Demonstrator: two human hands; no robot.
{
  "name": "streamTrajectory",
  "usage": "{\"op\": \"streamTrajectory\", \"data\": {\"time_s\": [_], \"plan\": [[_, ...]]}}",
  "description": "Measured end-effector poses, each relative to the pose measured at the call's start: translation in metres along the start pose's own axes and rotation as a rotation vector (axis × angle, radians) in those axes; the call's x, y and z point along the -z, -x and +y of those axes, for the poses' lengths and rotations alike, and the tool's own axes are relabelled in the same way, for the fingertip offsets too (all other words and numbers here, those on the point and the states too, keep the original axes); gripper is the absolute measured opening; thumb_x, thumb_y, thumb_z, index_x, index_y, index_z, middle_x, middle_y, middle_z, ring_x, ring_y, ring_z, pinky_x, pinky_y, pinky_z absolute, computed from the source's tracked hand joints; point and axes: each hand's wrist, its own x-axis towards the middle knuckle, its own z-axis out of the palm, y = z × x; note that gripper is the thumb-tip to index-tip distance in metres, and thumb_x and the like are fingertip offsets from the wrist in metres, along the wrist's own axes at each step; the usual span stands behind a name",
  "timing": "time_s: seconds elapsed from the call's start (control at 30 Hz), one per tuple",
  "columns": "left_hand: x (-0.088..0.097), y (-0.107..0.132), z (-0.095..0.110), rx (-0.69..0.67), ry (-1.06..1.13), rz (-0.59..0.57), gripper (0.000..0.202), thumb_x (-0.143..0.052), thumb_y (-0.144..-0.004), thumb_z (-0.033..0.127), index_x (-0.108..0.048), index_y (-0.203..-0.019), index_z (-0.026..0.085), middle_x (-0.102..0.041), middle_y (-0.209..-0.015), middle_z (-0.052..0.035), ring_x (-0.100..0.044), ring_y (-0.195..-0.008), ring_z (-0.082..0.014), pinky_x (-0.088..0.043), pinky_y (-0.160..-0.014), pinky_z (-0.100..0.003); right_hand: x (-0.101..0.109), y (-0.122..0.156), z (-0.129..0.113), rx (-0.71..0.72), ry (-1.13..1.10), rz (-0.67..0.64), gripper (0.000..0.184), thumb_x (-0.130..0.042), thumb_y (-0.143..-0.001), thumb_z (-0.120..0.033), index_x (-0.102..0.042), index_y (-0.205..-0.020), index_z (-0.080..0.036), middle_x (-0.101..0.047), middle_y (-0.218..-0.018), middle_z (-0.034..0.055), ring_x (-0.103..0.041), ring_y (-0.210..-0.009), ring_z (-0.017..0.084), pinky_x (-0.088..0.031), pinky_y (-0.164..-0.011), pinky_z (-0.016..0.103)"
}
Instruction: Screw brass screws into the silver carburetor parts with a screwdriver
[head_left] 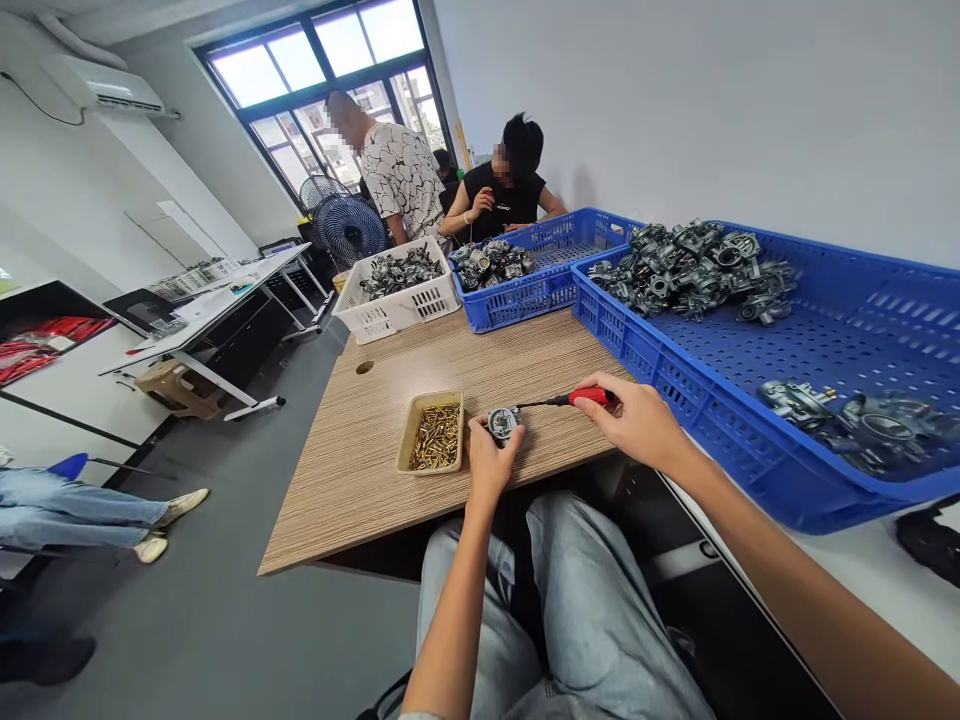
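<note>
My left hand [493, 458] is closed around a small grey metal carburetor [502, 424], keeping it near the table's front edge. In my right hand [630, 418] is a screwdriver [592, 397] with a red and black handle. Its dark shaft points left, and the tip meets or nearly meets the carburetor's upper right side; I cannot tell if it touches. Just left of the carburetor stands a cream tray [403, 452] full of small brass-coloured parts [435, 437], perhaps jets or screws.
A large blue crate [675, 385] with piled carburetors [697, 270] borders the table's right side. Behind the wooden table [337, 450] are a smaller blue crate [517, 300] and a white crate [397, 318], both holding metal parts. Two people [405, 170] [517, 180] are beyond them, beside a fan [349, 228].
</note>
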Motion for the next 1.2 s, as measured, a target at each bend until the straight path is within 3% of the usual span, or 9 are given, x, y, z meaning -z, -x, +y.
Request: {"op": "streamTrajectory", "data": {"time_s": [0.2,0.4,0.83,1.2], "plan": [[0.0,0.001,-0.001,-0.079,-0.013,0.025,0.064,-0.077,-0.092,0.048,-0.04,-0.137,0.02,-0.06,-0.136,-0.0173,-0.064,-0.127,-0.0304,-0.051,-0.109,-0.046,0.0,0.002,-0.005,0.031,-0.035,-0.033,0.024,-0.059,-0.101,-0.049,-0.073,-0.106,-0.03,-0.076,-0.083,0.0,-0.062,-0.066,0.02,-0.042,-0.065,0.032],[0.002,0.001,0.002,-0.181,-0.098,-0.058,0.068,-0.075,-0.092,0.032,-0.044,-0.152,0.023,-0.058,-0.146,-0.0167,-0.056,-0.138,-0.0342,-0.044,-0.119,-0.052,0.001,0.003,-0.005,0.046,-0.013,-0.048,0.025,-0.059,-0.101,-0.05,-0.074,-0.105,-0.03,-0.075,-0.08,0.0007,-0.062,-0.064,0.02,-0.041,-0.062,0.031],[0.004,-0.001,0.002,-0.17,-0.088,-0.061,0.071,-0.073,-0.093,0.032,-0.044,-0.158,0.025,-0.059,-0.145,-0.0158,-0.056,-0.136,-0.0328,-0.045,-0.118,-0.051,0.005,0.004,-0.011,0.033,0.114,-0.131,0.02,-0.06,-0.101,-0.045,-0.075,-0.107,-0.032,-0.077,-0.081,-0.0016,-0.064,-0.066,0.019,-0.034,-0.061,0.03],[0.002,0.0,-0.001,-0.166,-0.082,-0.05,0.071,-0.073,-0.093,0.033,-0.044,-0.157,0.024,-0.058,-0.145,-0.016,-0.056,-0.137,-0.0325,-0.045,-0.119,-0.05,0.005,0.006,-0.013,0.043,0.161,-0.142,0.019,-0.06,-0.102,-0.044,-0.074,-0.11,-0.034,-0.075,-0.078,-0.0019,-0.065,-0.068,0.02,-0.036,-0.063,0.03]]}}
